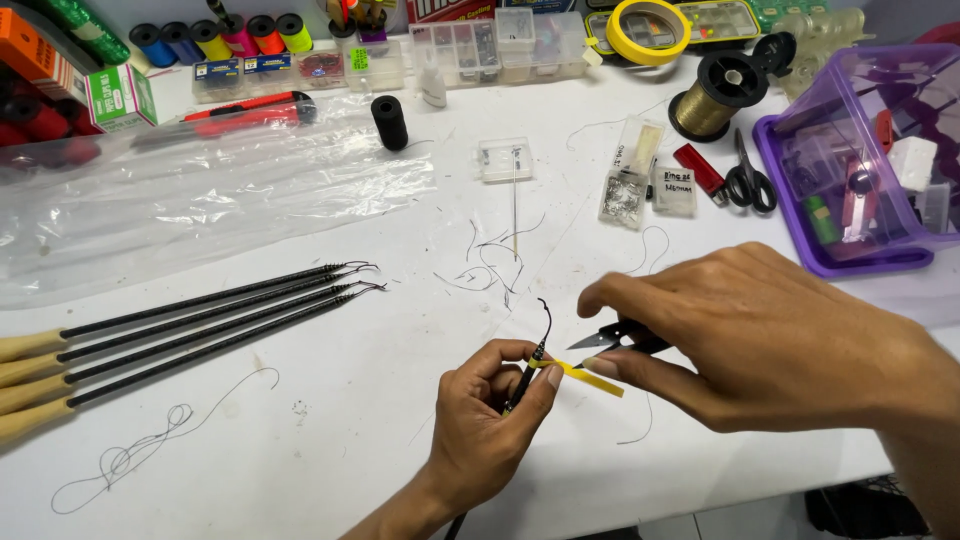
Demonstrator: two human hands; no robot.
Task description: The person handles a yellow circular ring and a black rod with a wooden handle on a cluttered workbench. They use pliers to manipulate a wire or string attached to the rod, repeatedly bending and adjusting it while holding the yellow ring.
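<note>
Top left corner: orange carton (35,50) lying at an angle, a white-and-green box (120,97) just beside it. Small blue-yellow labelled packs (243,70) along the back edge under the thread spools. Big clear plastic sheet bag (200,195) spread flat, left of centre. Right of centre: two small clear sachets (630,175), a white square label (674,190) next to them. Red-white printed box (450,10) at the top edge, mostly cut off.
</note>
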